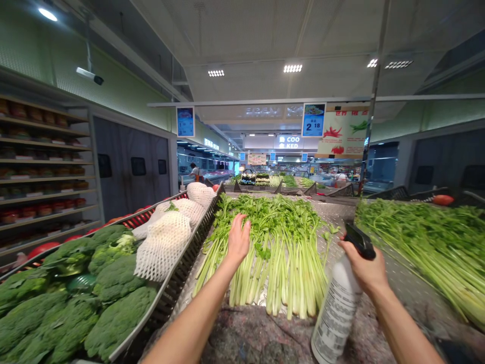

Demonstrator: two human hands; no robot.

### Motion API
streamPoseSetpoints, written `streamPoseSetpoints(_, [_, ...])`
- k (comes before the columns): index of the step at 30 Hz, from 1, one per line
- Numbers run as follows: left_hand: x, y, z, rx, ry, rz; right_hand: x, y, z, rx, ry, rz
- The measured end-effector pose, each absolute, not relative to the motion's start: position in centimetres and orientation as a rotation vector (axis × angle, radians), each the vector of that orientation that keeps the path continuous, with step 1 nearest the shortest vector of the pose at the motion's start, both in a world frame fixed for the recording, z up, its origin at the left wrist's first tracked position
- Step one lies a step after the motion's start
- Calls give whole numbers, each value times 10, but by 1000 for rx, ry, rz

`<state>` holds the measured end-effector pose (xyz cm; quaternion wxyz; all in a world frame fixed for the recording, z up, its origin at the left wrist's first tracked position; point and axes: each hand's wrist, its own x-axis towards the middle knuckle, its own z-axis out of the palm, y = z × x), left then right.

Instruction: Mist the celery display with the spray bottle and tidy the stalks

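A spread of leafy celery [282, 273] lies in front of me, leaves toward the back and pale stalks toward me. My left hand [238, 237] is over its left side, fingers stretched forward and slightly curved, with nothing visible in them. Whether the fingertips touch the leaves, I cannot tell. On the right, my right hand [366, 265] is wrapped round the neck of a white spray bottle [337, 308] with a black trigger head. The bottle is tilted, its nozzle end facing away from me. Printed text covers its side.
At left, a black crate [174, 280] holds broccoli [117, 278] and vegetables in white foam nets [164, 245]. A grey cloth-like mat [253, 333] lies before the celery. A mirror-like panel [420, 151] rises at right. Price signs [313, 120] hang above; distant people stand behind.
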<state>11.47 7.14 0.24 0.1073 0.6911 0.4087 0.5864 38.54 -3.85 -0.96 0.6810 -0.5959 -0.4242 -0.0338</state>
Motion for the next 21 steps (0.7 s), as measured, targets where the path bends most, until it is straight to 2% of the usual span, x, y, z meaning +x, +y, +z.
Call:
streamPoseSetpoints(11, [107, 71, -1, 2000, 1217, 1709, 384, -48, -18, -1366, -1001, -42])
streamPoseSetpoints(21, [80, 75, -2, 1941, 1284, 1788, 331, -36, 6, -1071, -1148, 77])
